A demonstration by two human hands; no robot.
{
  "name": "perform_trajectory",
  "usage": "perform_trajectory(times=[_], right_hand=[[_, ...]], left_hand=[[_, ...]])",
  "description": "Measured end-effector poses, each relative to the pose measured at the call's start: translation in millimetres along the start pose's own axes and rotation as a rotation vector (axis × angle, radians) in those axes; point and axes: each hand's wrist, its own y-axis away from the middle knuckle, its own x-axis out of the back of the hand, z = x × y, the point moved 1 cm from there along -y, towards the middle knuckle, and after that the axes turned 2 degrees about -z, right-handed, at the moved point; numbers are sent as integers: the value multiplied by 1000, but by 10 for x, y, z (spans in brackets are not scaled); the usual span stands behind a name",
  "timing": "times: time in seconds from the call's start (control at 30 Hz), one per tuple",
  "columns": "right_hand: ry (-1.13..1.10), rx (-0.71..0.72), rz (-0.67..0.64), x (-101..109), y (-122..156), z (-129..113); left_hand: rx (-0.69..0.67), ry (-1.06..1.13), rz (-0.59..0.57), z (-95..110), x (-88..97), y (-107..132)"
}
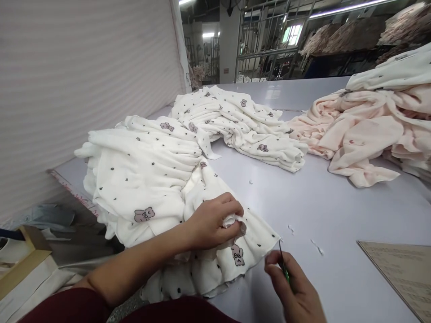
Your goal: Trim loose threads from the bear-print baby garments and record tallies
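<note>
My left hand [215,222] is closed in a pinch on a fold of white printed cloth [148,179], a heap with small bear motifs lying at the near left of the table. My right hand [294,287] is closed around a thin green-handled tool [284,264], whose dark tip points up toward the cloth's edge. The tool tip sits a little to the right of the cloth's corner, not touching it.
A second white printed pile [242,125] lies farther back, and a pink cloth heap [363,130] at the right. Small thread scraps [316,246] dot the grey table [336,197]. A printed board [404,273] lies at the near right. A ribbed wall [84,80] runs along the left.
</note>
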Motion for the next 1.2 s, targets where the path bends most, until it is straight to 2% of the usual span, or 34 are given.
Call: perform_trajectory(times=[0.1, 0.2, 0.27, 0.37, 0.5, 0.63, 0.7, 0.77, 0.93, 1.07, 1.2], right_hand=[[-53, 69, -58, -313, -145, -30], [-82, 92, -108, -472, -279, -79], [-104, 98, -111, -482, -335, -116], [-98, 94, -94, -456, -358, -160], [17, 138, -24, -458, -293, -186], [177, 326, 78, -467, -209, -194], [235, 433, 72, -469, -214, -195], [276, 479, 42, -462, -257, -199], [304, 344, -20, -409, -372, -270], [261, 229, -7, -369, -327, -347], [214, 138, 16, -305, -206, -309]], left_hand=[[74, 221, 70, 8, 20, 30], [218, 356, 72, -119, 35, 35], [299, 450, 51, -229, 78, 54], [401, 628, -45, -352, 112, 99], [481, 804, -108, -380, 21, 119], [544, 919, -78, -360, -92, 89], [547, 960, -83, -365, -122, 77], [534, 990, -96, -377, -141, 78], [489, 1008, -107, -358, -184, 123], [464, 1003, -21, -291, -223, 146], [476, 1041, 82, -269, -248, 153]])
